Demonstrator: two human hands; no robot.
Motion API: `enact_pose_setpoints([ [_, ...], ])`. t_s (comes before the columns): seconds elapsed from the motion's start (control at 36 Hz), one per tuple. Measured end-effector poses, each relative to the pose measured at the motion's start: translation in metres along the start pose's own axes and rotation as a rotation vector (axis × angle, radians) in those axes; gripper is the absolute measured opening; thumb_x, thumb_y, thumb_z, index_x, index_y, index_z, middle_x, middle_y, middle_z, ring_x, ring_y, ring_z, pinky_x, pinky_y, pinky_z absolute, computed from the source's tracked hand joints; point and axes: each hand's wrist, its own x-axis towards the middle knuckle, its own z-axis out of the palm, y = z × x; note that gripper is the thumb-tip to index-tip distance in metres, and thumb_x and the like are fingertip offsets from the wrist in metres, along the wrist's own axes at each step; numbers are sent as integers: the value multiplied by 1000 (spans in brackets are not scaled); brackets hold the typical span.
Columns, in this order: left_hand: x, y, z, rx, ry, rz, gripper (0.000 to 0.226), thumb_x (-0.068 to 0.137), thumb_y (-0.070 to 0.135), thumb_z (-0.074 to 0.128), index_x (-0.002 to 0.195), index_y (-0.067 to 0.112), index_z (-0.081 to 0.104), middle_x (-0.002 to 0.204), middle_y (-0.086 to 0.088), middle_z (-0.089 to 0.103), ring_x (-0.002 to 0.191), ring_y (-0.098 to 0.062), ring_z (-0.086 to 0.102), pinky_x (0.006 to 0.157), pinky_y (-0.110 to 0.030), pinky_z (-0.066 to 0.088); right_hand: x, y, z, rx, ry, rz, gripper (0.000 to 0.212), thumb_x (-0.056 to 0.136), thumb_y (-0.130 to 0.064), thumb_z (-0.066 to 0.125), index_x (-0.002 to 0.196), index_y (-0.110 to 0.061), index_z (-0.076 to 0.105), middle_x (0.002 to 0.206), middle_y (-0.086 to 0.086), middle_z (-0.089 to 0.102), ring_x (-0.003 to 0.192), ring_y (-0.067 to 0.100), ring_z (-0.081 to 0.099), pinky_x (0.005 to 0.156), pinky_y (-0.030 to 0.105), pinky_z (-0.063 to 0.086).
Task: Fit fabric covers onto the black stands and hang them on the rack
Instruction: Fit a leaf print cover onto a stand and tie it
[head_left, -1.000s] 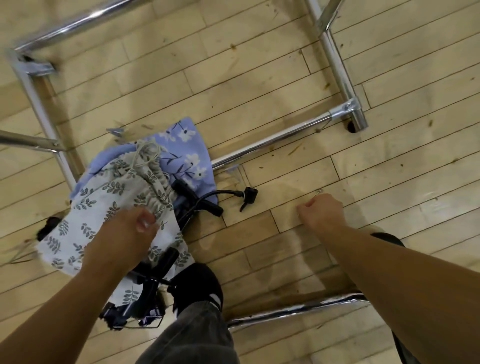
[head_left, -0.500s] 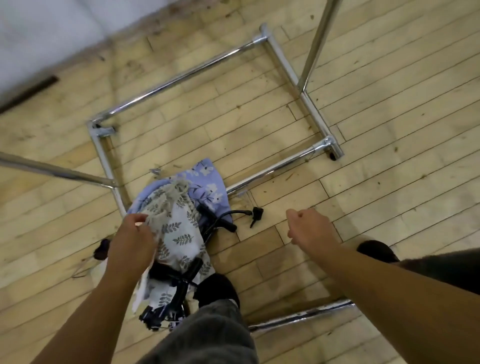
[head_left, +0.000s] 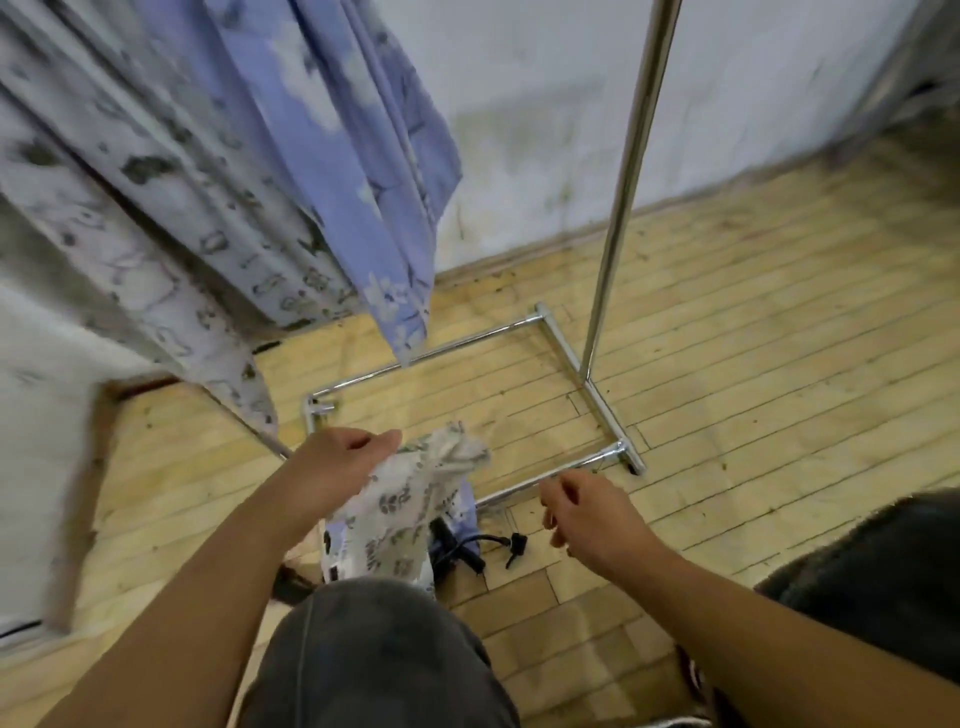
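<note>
A pale plank floor runs to a stained white wall, and the chrome rack stands on it, its rectangular base lying flat and one upright rising out of the top of the view. Two covers already hang at upper left, a blue floral one and a grey-white printed one (both blurred).

The left hand grips the leaf-print cover at its gathered top. Its fingers are curled round the cloth, and a bunched end pokes out past the fingertips toward the rack base. From that grip the cover hangs down toward the floor, long axis near vertical, its lower end hidden behind a knee in grey trousers. Black stand parts show just beside its lower edge, on the floor.

The left forearm reaches forward, wrist slightly bent. The right hand hovers apart from the cover, back uppermost, fingers loosely curled with nothing visible in them.
</note>
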Motion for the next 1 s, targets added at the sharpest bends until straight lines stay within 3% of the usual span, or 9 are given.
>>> enact_pose_setpoints([
  [0.08,-32,27,-9,11,-30,80,34,95,63,57,90,30,68,98,9,67,87,-14,64,74,-30,46,-22,-20,-20,-20,-17,-91,30,106,-42,48,94,-21,67,86,-3,72,74,11,71,74,35,61],
  [0.28,-88,58,2,-78,-7,222,17,96,48,64,94,34,74,99,-3,73,83,-26,66,72,-32,49,-72,-39,-65,48,-5,-266,26,106,-35,53,95,-18,70,88,-5,74,76,13,72,71,39,60],
  [0.39,-110,55,26,-67,-57,257,6,100,36,61,103,37,65,93,-12,67,69,-20,52,61,-31,42,-95,-22,-76,100,-29,-329,26,106,-35,52,99,-19,71,99,-7,73,84,8,71,72,37,62],
  [0.61,-146,35,62,-84,-37,320,24,103,19,51,97,37,66,98,-14,67,68,-24,53,59,-30,41,-118,-3,-61,254,-175,-313,27,107,-39,49,103,-21,68,116,-9,73,99,16,73,72,48,65],
  [0.69,-157,32,70,-130,-27,343,33,104,13,53,101,40,73,80,-8,65,53,-17,45,48,-24,36,-122,0,-59,160,-248,-338,36,103,-48,50,111,-16,66,117,2,70,99,15,72,71,44,65],
  [0.75,-163,33,72,-139,-51,334,35,104,8,52,106,34,76,59,12,59,40,-6,37,44,-15,32,-123,2,-58,71,-275,-369,39,103,-50,48,114,-17,65,117,4,68,104,17,70,74,42,65],
  [0.81,-167,34,73,-134,-75,313,36,105,6,48,109,28,76,51,23,57,39,-8,32,43,-17,27,-122,5,-57,-38,-268,-401,33,106,-49,44,107,-22,63,113,5,68,105,22,66,82,46,63],
  [0.89,-168,35,74,-159,-76,289,38,107,8,45,106,30,76,45,17,55,45,-16,26,45,-27,22,-120,12,-54,-205,-230,-429,31,108,-48,40,100,-24,58,99,4,67,93,24,62,86,48,55],
  [1.0,-161,32,76,-185,-48,298,36,107,14,46,101,32,77,41,10,44,41,-14,23,43,-25,19,-117,17,-51,-399,-293,-458,27,110,-41,35,112,-23,55,105,2,68,94,20,62,89,43,53],
])
